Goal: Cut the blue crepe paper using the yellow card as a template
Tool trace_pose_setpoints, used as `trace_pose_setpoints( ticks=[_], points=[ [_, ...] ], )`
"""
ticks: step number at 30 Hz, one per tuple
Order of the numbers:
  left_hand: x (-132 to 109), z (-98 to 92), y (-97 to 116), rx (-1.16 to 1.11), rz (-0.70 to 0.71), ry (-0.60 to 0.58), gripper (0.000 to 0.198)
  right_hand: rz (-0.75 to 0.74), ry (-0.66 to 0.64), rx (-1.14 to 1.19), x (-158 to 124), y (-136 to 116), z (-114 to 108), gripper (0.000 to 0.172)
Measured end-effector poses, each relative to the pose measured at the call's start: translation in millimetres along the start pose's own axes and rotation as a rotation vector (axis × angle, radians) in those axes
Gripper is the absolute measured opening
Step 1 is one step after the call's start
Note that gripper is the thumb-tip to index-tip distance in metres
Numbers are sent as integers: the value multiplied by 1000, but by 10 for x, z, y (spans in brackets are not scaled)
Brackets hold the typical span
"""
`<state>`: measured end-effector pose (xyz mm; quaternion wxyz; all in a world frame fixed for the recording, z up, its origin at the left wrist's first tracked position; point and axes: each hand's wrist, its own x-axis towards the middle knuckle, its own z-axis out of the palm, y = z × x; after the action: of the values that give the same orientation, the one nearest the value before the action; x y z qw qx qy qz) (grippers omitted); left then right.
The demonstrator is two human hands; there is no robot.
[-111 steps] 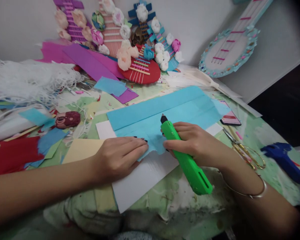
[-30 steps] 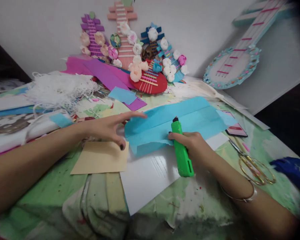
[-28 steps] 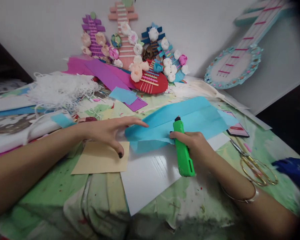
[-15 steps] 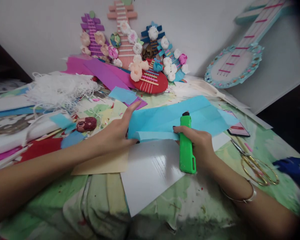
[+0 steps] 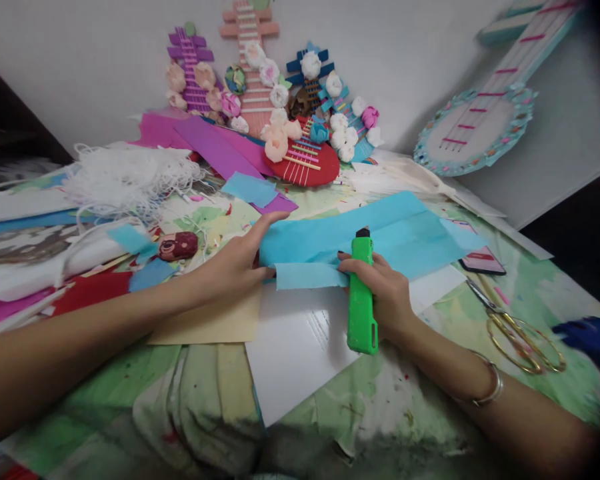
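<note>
A sheet of light blue paper (image 5: pixel 380 220) spans the space between my hands, its front edge folded into a narrow flap (image 5: pixel 307 275). At the sheet's left end is my left hand (image 5: pixel 235 263), index finger stretched along the far side and thumb at the near corner; the other fingers are partly hidden. My right hand (image 5: pixel 387 290) is closed around a green utility knife (image 5: pixel 362 300), held upright with its dark tip upward. The right fingertips also touch the folded flap. Under the blue paper lies a white sheet (image 5: pixel 295 353) beside a tan sheet (image 5: pixel 210 320).
Gold-handled scissors (image 5: pixel 517 333) and a phone (image 5: pixel 485 261) lie to the right. A heap of white string (image 5: pixel 130 177) and paper scraps cover the left. Several decorated model instruments, including a red one (image 5: pixel 310 167), stand along the wall.
My right hand has shifted slightly left with the utility knife. The front flap of the blue paper now lies flatter and shows wider. My left hand stays at the paper's left end.
</note>
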<state>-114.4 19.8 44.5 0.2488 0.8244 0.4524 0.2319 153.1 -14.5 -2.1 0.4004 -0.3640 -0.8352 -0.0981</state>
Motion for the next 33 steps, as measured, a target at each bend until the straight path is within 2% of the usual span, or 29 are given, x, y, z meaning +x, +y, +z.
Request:
trace_pose_setpoints(
  ticks=[9,13,19,23,26,30,33],
  points=[
    [59,35,-132,-85,-28,47,72,10,-22,2,-21,-13,23,25],
    [44,43,-100,-97,-92,61,65,11,-25,-1,-16,-23,23,25],
    [43,49,-70,-128,-97,74,53,24,-47,-12,-19,-26,15,25],
    [51,43,-75,-84,-93,62,50,25,-59,-6,-20,-28,9,28],
    [43,17,-68,37,-54,40,53,43,-53,-18,-21,-29,2,28],
    [24,-25,-77,255,-2,-52,62,48,-47,-47,-22,-20,-1,28],
    [23,-29,-107,301,44,-98,57,42,-38,-54,-27,-10,7,27]
  ],
)
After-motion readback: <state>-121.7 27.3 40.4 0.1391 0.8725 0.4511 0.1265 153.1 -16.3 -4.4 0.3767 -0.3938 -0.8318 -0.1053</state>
